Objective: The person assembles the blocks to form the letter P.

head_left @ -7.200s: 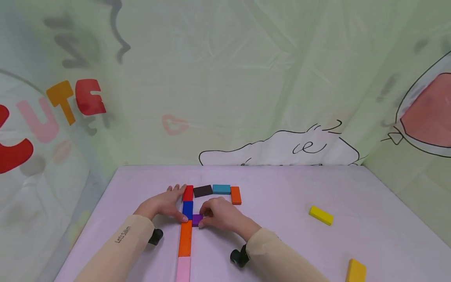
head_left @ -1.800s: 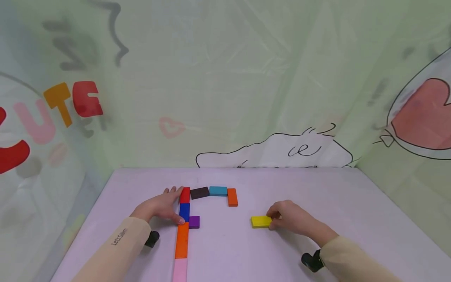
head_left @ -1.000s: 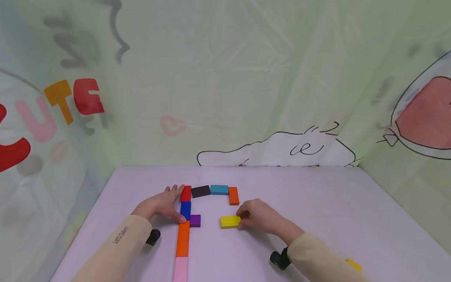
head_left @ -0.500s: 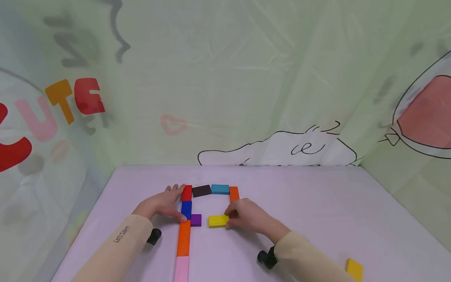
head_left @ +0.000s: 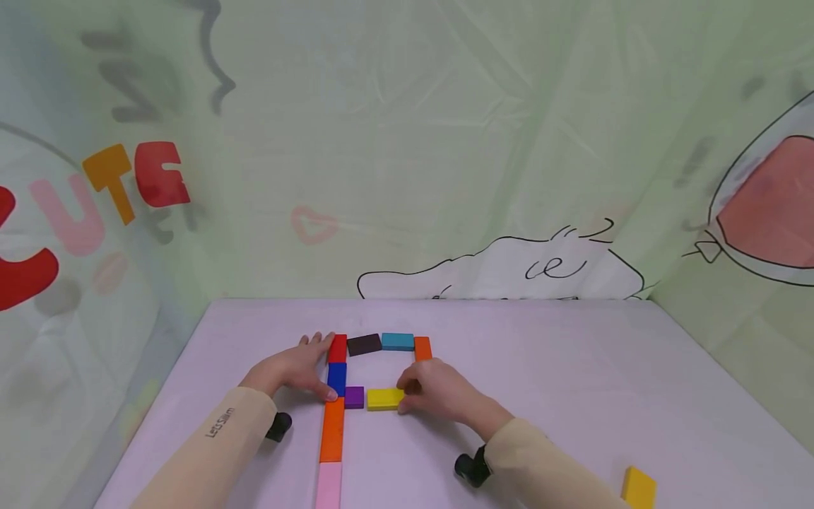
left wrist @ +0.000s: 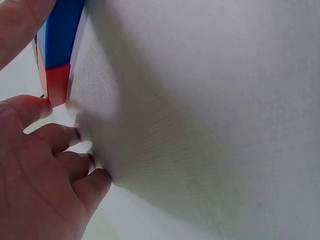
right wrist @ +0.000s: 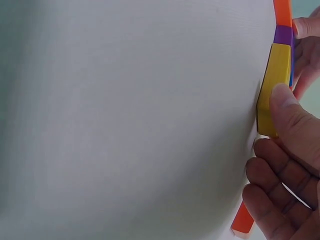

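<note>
My right hand [head_left: 445, 392] pinches the right end of a yellow block [head_left: 384, 399] between thumb and fingers, flat at the table. A narrow gap separates its left end from a purple block [head_left: 354, 397]. My left hand [head_left: 289, 366] spans the left side of a column, fingers at the red block [head_left: 339, 346] and thumb by the joint between the blue block [head_left: 337, 378] and the long orange block [head_left: 332, 430]. In the left wrist view, the index fingertip touches the end of the red block [left wrist: 57, 85].
A pink block [head_left: 329, 484] continues the column toward me. From the red block, a black block [head_left: 364, 345], a light blue block [head_left: 398, 342] and a short orange block [head_left: 422, 347] run rightward. Another yellow block [head_left: 639, 488] lies at the front right of the pale table [head_left: 540, 367].
After releasing the purple block beside the column, my right hand took the yellow block from the right and slid it left toward the purple one. My left hand has stayed at the column.
</note>
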The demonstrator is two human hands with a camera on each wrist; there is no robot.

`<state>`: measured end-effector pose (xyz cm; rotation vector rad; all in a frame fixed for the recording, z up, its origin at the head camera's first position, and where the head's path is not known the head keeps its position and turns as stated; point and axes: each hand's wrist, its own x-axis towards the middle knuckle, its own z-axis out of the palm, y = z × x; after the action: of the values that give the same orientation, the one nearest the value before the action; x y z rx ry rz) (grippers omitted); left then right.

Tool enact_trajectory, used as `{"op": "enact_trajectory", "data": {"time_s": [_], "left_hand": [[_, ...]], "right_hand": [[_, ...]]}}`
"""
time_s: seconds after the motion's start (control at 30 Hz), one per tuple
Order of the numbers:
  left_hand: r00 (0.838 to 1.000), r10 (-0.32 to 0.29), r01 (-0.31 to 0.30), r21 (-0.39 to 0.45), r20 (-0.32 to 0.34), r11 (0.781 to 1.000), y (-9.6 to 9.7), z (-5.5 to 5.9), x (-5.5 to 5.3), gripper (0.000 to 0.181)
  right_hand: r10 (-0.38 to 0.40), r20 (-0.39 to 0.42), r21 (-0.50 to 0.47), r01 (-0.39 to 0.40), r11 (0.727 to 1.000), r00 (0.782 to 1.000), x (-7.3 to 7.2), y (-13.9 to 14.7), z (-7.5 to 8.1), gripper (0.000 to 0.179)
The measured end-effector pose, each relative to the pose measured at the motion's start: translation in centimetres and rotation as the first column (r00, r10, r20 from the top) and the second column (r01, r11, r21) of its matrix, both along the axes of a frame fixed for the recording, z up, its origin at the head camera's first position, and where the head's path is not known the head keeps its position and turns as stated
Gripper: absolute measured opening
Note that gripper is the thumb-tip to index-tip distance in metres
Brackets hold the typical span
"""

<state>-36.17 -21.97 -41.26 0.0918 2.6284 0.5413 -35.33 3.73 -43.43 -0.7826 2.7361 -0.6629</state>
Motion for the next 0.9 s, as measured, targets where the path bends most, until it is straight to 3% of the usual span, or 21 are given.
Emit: {"op": "enact_trajectory", "data": {"time_s": [0.9], "left_hand": [[1.0, -0.008, 0.008, 0.016, -0.005, 1.0, -0.02, 0.03, 0.05, 0.109]], "right_hand": [[0.015, -0.019, -0.005, -0.015, 1.0, 1.0, 0.15, -0.21, -0.02, 0.03]]}}
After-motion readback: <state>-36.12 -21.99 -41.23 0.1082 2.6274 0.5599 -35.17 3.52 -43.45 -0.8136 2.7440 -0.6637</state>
